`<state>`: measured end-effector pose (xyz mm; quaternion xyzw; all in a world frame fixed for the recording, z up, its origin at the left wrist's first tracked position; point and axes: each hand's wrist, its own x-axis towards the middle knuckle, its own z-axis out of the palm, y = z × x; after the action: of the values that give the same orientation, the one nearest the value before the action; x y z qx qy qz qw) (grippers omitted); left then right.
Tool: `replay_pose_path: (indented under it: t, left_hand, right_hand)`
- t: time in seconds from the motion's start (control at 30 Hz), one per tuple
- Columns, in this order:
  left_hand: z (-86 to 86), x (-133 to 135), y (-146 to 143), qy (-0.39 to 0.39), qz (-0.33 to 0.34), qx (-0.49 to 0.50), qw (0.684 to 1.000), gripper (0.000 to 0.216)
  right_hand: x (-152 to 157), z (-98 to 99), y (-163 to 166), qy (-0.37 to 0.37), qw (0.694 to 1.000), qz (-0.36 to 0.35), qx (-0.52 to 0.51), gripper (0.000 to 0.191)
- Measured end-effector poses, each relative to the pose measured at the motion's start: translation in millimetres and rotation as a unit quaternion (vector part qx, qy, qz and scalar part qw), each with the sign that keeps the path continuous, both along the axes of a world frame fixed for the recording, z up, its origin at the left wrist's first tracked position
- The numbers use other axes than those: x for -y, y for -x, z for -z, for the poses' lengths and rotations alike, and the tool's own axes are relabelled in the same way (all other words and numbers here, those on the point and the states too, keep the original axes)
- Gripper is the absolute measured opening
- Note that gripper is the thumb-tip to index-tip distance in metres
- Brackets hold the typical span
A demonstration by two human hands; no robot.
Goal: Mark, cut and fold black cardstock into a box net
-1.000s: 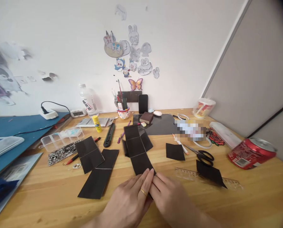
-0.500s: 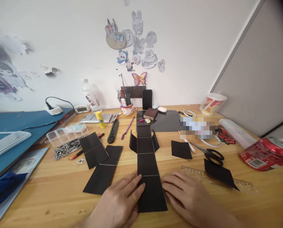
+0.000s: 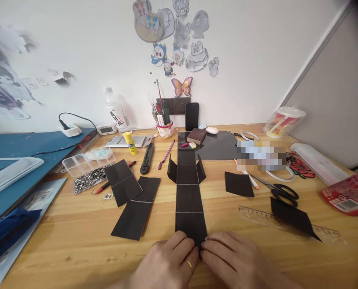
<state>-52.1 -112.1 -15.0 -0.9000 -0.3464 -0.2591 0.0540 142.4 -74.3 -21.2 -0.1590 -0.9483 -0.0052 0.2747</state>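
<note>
A long strip of black card [image 3: 188, 198] lies up the middle of the wooden table, with pale crease lines across it and two side flaps standing up near its far end. Both hands are at its near end. My left hand [image 3: 171, 259] has its fingers closed on the near left edge, a ring on one finger. My right hand [image 3: 233, 255] grips the near right corner, fingers together. The thumbs and the card's near edge are mostly hidden beneath the fingers. Two creased black card pieces [image 3: 136, 208] overlap to the left.
Right of the strip lie a black card square [image 3: 239, 184], scissors [image 3: 284, 192], a clear ruler [image 3: 253, 216] and a red can [image 3: 347, 194]. Leftward are a box cutter [image 3: 147, 158], a glue stick [image 3: 130, 143] and metal rings [image 3: 93, 178]. A phone [image 3: 192, 116] leans at the back.
My hands have drawn together at the strip's near end, and both now grip it there. The left hand moved right and nearer. The whole view has tilted down and shifted slightly.
</note>
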Motion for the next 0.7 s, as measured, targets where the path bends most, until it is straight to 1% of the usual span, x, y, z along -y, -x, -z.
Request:
replay_pose_path:
  t: [0.1,0.2,0.27,0.33,0.37,0.43,0.57,0.7]
  left_hand:
    - [3.7,-3.8,3.4,0.037,-0.018,0.016,0.999,0.024]
    - [1.4,-5.0,12.7,0.066,-0.034,0.008,0.997,0.020]
    - [-0.7,-5.0,18.6,0.056,-0.021,-0.029,0.998,0.020]
    - [-2.2,-5.4,21.8,0.023,0.008,-0.087,0.996,0.022]
    - [-2.7,-5.8,22.1,0.009,0.023,-0.113,0.993,0.022]
    - [-3.7,-7.3,20.4,-0.007,0.034,-0.132,0.991,0.019]
    - [-6.7,-9.5,14.5,-0.007,0.015,-0.111,0.994,0.014]
    - [-7.7,-8.2,14.3,-0.018,0.030,-0.155,0.987,0.008]
  right_hand:
    - [-5.8,2.0,-7.9,0.039,0.999,0.010,0.005,0.028]
    - [-11.3,3.6,-16.0,0.063,0.997,0.023,0.024,0.024]
    - [-14.1,3.7,-17.4,0.074,0.996,0.030,0.032,0.020]
    - [-16.1,3.1,-15.9,0.079,0.995,0.036,0.040,0.018]
    - [-16.9,2.9,-14.7,0.075,0.996,0.037,0.041,0.018]
    - [-17.9,2.9,-13.0,0.063,0.997,0.031,0.042,0.017]
    - [-20.1,3.1,-13.9,0.024,0.997,-0.006,0.072,0.020]
    - [-25.2,-0.3,-14.8,-0.015,0.996,-0.030,0.088,0.021]
